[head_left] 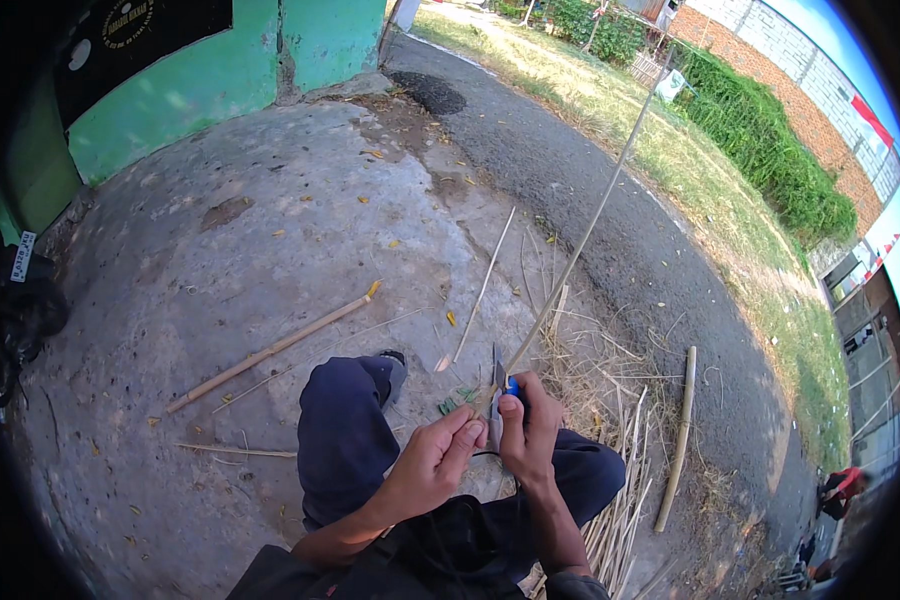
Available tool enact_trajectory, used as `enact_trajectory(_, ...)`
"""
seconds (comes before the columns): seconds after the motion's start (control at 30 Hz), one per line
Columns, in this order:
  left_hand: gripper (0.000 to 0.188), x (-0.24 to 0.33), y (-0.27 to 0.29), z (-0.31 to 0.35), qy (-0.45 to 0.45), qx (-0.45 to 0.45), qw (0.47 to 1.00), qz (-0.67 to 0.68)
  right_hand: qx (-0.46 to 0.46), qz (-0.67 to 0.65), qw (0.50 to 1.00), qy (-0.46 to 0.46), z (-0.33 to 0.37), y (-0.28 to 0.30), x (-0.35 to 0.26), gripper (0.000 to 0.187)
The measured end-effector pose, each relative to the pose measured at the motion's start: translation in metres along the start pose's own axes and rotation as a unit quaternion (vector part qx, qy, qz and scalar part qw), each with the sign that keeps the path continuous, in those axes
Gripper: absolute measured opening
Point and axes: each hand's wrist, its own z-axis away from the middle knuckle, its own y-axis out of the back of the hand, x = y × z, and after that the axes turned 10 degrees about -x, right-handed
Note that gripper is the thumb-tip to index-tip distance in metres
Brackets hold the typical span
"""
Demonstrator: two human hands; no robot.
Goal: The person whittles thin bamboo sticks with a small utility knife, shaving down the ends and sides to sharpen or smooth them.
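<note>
A long, thin bamboo strip (592, 228) runs from between my hands up toward the far right. Its near end is pinched in the closed fingers of my left hand (432, 462), just in front of my lap. My right hand (532, 428) is wrapped round a knife with a blue handle (512, 386). The dark knife blade (499, 366) points away from me and lies against or right beside the strip; exact contact is hidden. Both hands are close together above my bent, dark-trousered legs (342, 440).
Split bamboo strips (620, 480) and shavings (595, 375) lie right of my legs, beside a thicker bamboo piece (678, 440). A bamboo stick (270, 352) rests on the concrete at left. Beyond are a green wall (180, 100), an asphalt path (570, 190) and a person in red (845, 485).
</note>
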Motion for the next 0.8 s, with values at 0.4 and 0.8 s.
enact_trajectory(0.4, 0.025, 0.003, 0.005, 0.012, 0.042, -0.007, 0.999, -0.031, 0.01, 0.211, 0.961, 0.179, -0.01, 0.032, 0.003, 0.025)
enact_trajectory(0.8, 0.02, -0.007, 0.009, 0.007, 0.026, 0.064, 0.985, -0.156, -0.034, -0.109, 0.993, -0.014, -0.002, 0.077, 0.034, 0.051)
